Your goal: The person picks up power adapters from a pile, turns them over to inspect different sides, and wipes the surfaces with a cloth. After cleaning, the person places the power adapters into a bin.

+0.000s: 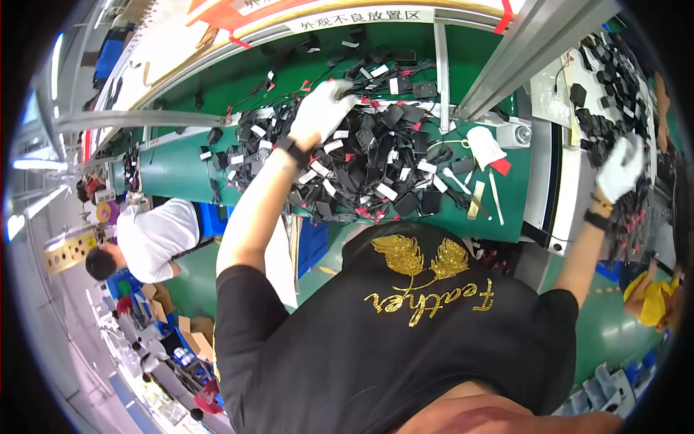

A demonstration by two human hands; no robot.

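My left hand (324, 110), in a white glove, is over the far edge of a big heap of black power adapters with cables (361, 155). Its fingers are curled closed, and what they hold, if anything, is hidden. Many adapters bear white labels, and small red bits show among the cables. Far to the right, my right hand (622, 170), also gloved in white, has its fingers stretched out above a second pile of black adapters (607, 94). Nothing shows in that hand. A dark band circles each wrist.
A green worktable (506, 210) bears the heap. At its right lie a white cloth (485, 148), a red piece (500, 167) and a white pen-like stick (497, 197). A metal post (535, 54) slants over the table. A person in white (159, 239) sits at left.
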